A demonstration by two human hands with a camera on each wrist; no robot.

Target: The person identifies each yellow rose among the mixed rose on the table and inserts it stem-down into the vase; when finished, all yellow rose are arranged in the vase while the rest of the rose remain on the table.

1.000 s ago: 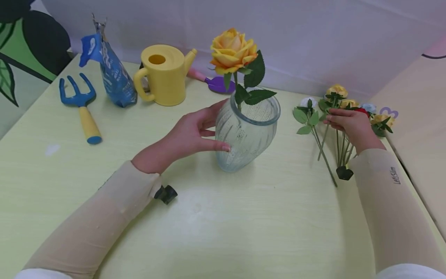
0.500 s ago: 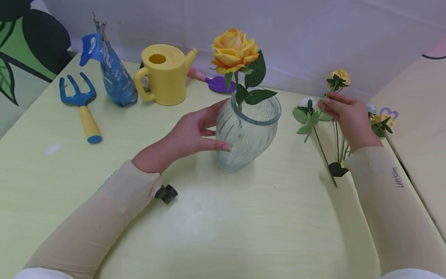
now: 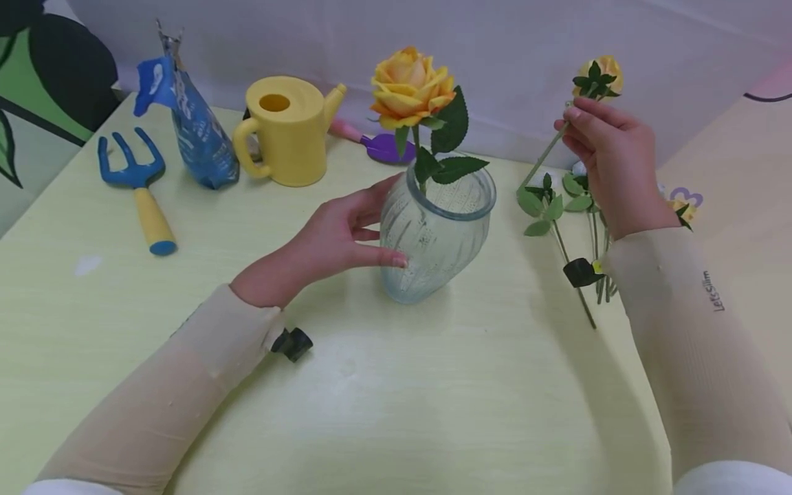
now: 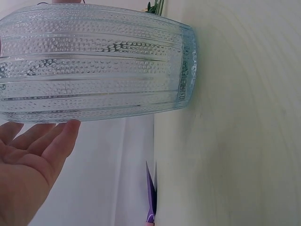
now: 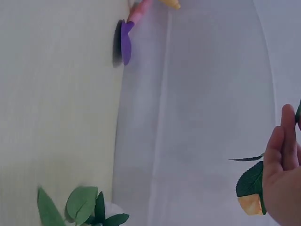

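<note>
Lifted higher: small yellow rose (image 3: 599,72), green sepals, thin stem.

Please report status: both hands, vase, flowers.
Left hand steadies glass vase, one yellow rose inside. Right hand pinches small yellow rose, lifted above table. Path to vase clear.

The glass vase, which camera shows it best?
The head view: the whole glass vase stands on the table with a yellow rose in it and the left hand against its side. The left wrist view shows only its dotted wall up close; the right wrist view misses it.
</note>
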